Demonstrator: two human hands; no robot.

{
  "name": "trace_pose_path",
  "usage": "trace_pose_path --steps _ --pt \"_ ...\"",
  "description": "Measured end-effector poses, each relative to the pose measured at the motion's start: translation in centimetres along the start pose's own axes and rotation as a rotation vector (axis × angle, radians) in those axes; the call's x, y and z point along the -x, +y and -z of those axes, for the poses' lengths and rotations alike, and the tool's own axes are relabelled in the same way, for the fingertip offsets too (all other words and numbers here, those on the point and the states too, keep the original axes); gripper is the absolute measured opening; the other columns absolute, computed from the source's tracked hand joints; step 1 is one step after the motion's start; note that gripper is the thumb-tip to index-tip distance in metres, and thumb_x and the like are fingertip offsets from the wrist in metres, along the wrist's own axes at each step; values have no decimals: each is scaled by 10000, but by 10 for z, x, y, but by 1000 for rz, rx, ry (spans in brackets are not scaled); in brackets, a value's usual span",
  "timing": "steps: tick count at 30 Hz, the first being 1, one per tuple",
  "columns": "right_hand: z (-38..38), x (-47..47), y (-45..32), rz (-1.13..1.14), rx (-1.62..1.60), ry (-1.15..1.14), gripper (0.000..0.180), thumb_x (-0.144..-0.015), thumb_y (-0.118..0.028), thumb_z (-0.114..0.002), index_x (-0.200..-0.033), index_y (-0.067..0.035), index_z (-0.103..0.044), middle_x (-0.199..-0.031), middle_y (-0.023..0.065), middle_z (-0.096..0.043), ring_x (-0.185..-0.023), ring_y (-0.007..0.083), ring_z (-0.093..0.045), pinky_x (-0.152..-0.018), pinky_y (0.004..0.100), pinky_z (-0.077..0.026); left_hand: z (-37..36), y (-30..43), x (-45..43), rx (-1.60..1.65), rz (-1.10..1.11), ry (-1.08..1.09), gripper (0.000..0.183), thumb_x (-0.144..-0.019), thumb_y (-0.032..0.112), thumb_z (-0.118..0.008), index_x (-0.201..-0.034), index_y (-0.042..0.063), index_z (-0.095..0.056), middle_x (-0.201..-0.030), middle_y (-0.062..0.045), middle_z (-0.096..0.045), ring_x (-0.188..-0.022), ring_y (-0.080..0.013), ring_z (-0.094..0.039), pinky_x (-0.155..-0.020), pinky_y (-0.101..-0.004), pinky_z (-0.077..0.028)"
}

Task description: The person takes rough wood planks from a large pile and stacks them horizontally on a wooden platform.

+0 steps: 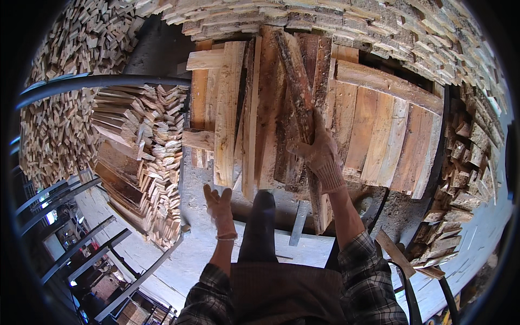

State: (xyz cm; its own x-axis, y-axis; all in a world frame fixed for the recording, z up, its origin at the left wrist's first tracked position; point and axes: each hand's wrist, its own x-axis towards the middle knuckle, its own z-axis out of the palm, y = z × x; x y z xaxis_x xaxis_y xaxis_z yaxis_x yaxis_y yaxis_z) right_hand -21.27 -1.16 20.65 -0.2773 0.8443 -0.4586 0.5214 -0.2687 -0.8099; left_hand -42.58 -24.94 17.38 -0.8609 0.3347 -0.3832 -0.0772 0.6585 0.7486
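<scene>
My right hand (319, 152), in a knitted work glove, grips a long rough wooden board (298, 77) with dark bark along its face. The board lies at a slant above other wooden boards (268, 109), its lower end reaching back toward my legs. My left hand (219, 207), gloved too, hangs apart from the wood with its fingers spread and nothing in it. Closest to it is the end of a pale board (228, 122) on the left of the pile. On the right, several planed-looking boards (378, 138) lie side by side under a crosswise board (390, 87).
Tall stacks of cut wood (345, 20) rise beyond the pile, with more stacked wood (160, 162) at left and rough offcuts (463, 162) at right. A dark metal bar (113, 80) crosses on the left. Loose wood pieces (396, 250) stick out near my right elbow.
</scene>
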Motion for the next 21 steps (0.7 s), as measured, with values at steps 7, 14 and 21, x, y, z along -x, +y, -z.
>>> trace_pose_path --steps 7,14,21 --pt "-71 -47 -9 -82 877 129 850 -768 -517 -702 -1378 -46 -344 -1202 252 -507 -999 371 -569 -728 445 -527 -5 -20 -128 -677 -240 -399 723 -707 258 -820 -1276 -39 -487 -1150 -157 -637 -1053 -253 -606 -866 -335 -484" --pt "-33 -40 -52 -174 261 -179 598 -875 -204 -642 -1394 -93 -365 -1229 257 -515 -972 294 -613 -660 365 -550 19 66 -51 -427 240 -650 530 -645 214 -810 -1100 25 -613 -765 -92 -689 -628 -224 -656 -586 -346 -551" --pt "-86 -15 -18 -119 -40 -353 764 -804 -169 -695 -1461 -109 -311 -1004 247 -648 -855 246 -654 -728 353 -537 -56 109 177 -471 -80 -418 941 -644 82 -774 -1428 32 -255 -1232 -224 -489 -1079 -392 -565 -865 -419 -513"
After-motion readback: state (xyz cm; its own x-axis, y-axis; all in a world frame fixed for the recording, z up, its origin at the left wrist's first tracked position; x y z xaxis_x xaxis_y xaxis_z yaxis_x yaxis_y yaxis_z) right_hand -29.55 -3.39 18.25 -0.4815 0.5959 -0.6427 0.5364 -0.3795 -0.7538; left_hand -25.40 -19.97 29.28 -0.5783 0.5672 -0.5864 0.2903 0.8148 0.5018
